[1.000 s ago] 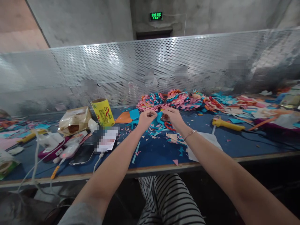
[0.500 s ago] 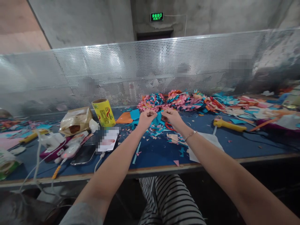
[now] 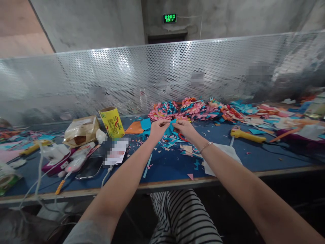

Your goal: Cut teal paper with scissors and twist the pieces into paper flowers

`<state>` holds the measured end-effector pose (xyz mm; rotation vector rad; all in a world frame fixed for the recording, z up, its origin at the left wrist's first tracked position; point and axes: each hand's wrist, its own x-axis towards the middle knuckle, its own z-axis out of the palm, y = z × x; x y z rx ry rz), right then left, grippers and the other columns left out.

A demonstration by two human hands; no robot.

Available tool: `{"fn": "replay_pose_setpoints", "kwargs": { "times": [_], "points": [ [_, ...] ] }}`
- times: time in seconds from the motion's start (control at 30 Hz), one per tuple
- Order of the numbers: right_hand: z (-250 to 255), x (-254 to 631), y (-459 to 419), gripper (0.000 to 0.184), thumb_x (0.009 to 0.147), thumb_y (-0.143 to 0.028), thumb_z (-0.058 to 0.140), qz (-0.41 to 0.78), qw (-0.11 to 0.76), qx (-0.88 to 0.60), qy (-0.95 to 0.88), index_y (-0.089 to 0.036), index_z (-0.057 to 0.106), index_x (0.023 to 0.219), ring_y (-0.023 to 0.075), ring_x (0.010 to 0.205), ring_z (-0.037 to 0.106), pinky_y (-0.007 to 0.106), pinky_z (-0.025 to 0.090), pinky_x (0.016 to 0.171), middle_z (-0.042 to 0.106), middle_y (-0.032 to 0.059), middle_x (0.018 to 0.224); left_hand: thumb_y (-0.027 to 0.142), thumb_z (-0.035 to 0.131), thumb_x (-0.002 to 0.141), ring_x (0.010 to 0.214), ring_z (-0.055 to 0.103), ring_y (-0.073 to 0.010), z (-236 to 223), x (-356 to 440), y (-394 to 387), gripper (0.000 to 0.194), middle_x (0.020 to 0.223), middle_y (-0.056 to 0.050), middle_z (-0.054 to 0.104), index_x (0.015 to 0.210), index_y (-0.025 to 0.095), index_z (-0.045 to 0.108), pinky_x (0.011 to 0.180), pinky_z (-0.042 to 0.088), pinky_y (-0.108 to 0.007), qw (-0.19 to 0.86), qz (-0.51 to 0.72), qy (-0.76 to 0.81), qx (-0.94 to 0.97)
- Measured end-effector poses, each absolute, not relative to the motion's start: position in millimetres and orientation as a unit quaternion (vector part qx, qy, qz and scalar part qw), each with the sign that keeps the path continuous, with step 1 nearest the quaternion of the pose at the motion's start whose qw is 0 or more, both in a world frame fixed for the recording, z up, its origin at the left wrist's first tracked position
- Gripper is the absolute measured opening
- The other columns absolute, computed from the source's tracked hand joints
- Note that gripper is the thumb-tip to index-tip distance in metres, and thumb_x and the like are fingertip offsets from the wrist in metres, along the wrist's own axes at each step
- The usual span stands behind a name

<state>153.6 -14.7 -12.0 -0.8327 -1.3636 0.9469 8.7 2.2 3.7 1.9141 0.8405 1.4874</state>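
Over the middle of the table, my left hand (image 3: 159, 128) pinches one side of a small blue piece of paper or felt (image 3: 173, 125). My right hand (image 3: 184, 127) pinches its other side, fingertips close to those of the left. Blue and pale scraps (image 3: 169, 139) lie just below the hands. Behind them sit fringed clusters (image 3: 165, 110) in pink, blue and orange. An orange sheet (image 3: 134, 127) and a blue square (image 3: 145, 124) lie left of my left hand. Something red beside my right hand is mostly hidden.
To the left stand a yellow cardboard tube (image 3: 112, 122) and a brown bag (image 3: 80, 131), with phones (image 3: 90, 167) and cables in front. A yellow-handled glue gun (image 3: 247, 136) lies on the right, near white paper (image 3: 228, 154). A perforated metal screen (image 3: 127, 78) closes the back.
Both hands stay in nearly the same place, still pinching the blue piece. The piece has shifted slightly between the fingertips.
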Motion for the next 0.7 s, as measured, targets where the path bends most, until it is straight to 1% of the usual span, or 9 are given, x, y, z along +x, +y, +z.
{"fn": "replay_pose_setpoints", "kwargs": {
  "times": [0.1, 0.23, 0.4, 0.53, 0.7],
  "points": [
    [-13, 154, -15, 0.039, 0.054, -0.051, 0.071, 0.411, 0.592, -0.367, -0.588, -0.017, 0.051, 0.053, 0.0094, 0.049, 0.049, 0.023, 0.040, 0.051, 0.055, -0.0016, 0.049, 0.019, 0.062, 0.065, 0.067, 0.062, -0.0148, 5, 8, 2, 0.012, 0.071, -0.003, 0.068, 0.074, 0.016, 0.069, 0.067, 0.049, -0.029, 0.288, 0.562, 0.326, 0.704],
    [-15, 154, -13, 0.038, 0.054, -0.052, 0.071, 0.439, 0.549, -0.377, -0.603, -0.016, 0.059, 0.058, 0.0104, 0.050, 0.052, 0.024, 0.043, 0.053, 0.060, 0.0009, 0.054, 0.019, 0.063, 0.063, 0.067, 0.061, -0.0149, 8, 6, 1, 0.011, 0.070, -0.002, 0.068, 0.072, 0.017, 0.069, 0.066, 0.049, -0.029, 0.287, 0.579, 0.336, 0.685],
    [-14, 155, -14, 0.033, 0.056, -0.047, 0.071, 0.457, 0.525, -0.370, -0.615, -0.016, 0.059, 0.054, 0.0101, 0.050, 0.053, 0.023, 0.043, 0.052, 0.061, 0.0012, 0.053, 0.018, 0.062, 0.064, 0.068, 0.061, -0.0150, 9, 7, -1, 0.011, 0.070, -0.004, 0.068, 0.072, 0.016, 0.069, 0.068, 0.049, -0.029, 0.290, 0.573, 0.342, 0.686],
    [-11, 154, -22, 0.026, 0.058, -0.039, 0.070, 0.452, 0.473, -0.373, -0.658, -0.015, 0.060, 0.053, 0.0095, 0.048, 0.052, 0.023, 0.043, 0.051, 0.062, 0.0014, 0.054, 0.017, 0.062, 0.064, 0.069, 0.061, -0.0154, 10, 6, -1, 0.008, 0.070, -0.003, 0.068, 0.070, 0.016, 0.068, 0.069, 0.049, -0.030, 0.283, 0.578, 0.353, 0.679],
    [-12, 153, -24, 0.021, 0.062, -0.034, 0.066, 0.426, 0.465, -0.374, -0.680, -0.016, 0.061, 0.053, 0.0087, 0.046, 0.051, 0.023, 0.041, 0.051, 0.061, -0.0001, 0.052, 0.018, 0.061, 0.065, 0.069, 0.061, -0.0148, 10, 5, -1, 0.008, 0.070, -0.002, 0.068, 0.070, 0.016, 0.067, 0.068, 0.049, -0.029, 0.284, 0.583, 0.350, 0.676]
  ]
}}
